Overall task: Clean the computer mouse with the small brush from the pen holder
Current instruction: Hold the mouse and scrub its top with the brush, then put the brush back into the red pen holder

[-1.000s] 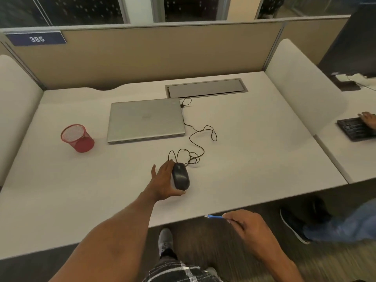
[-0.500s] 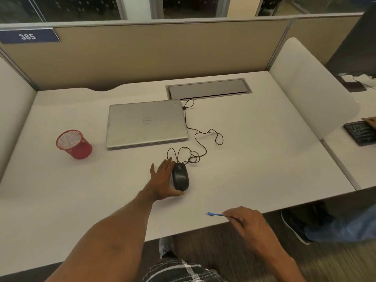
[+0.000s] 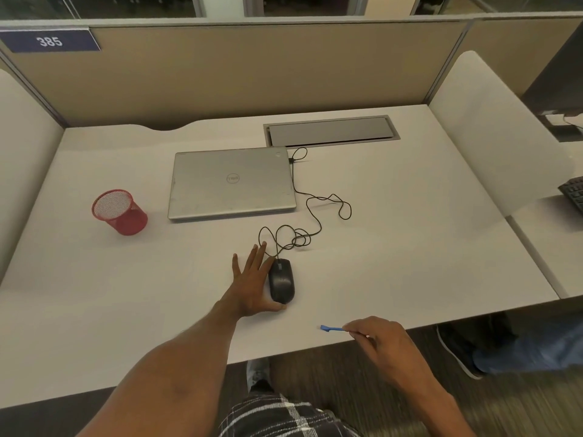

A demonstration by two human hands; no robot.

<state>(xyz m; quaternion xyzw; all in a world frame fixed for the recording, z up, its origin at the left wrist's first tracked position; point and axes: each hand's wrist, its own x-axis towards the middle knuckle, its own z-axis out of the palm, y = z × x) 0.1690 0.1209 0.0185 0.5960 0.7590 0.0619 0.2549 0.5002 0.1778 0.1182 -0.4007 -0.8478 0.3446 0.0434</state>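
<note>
A black wired computer mouse (image 3: 281, 280) lies on the white desk (image 3: 410, 234). My left hand (image 3: 252, 283) rests flat against its left side, fingers straight, thumb under its near end. My right hand (image 3: 380, 339) pinches a small blue brush (image 3: 331, 328) near the desk's front edge, bristle end pointing left, to the right of and nearer than the mouse. The red mesh pen holder (image 3: 119, 211) stands at the left of the desk and looks empty.
A shut silver laptop (image 3: 232, 182) lies behind the mouse, with the mouse cable (image 3: 315, 212) looped to its right. A grey cable hatch (image 3: 331, 130) sits at the back. Another person's legs (image 3: 520, 348) and a keyboard (image 3: 572, 192) are at the right.
My right hand with the brush has come up from below the desk edge to just over the desk's front. My left hand's fingers have straightened beside the mouse.
</note>
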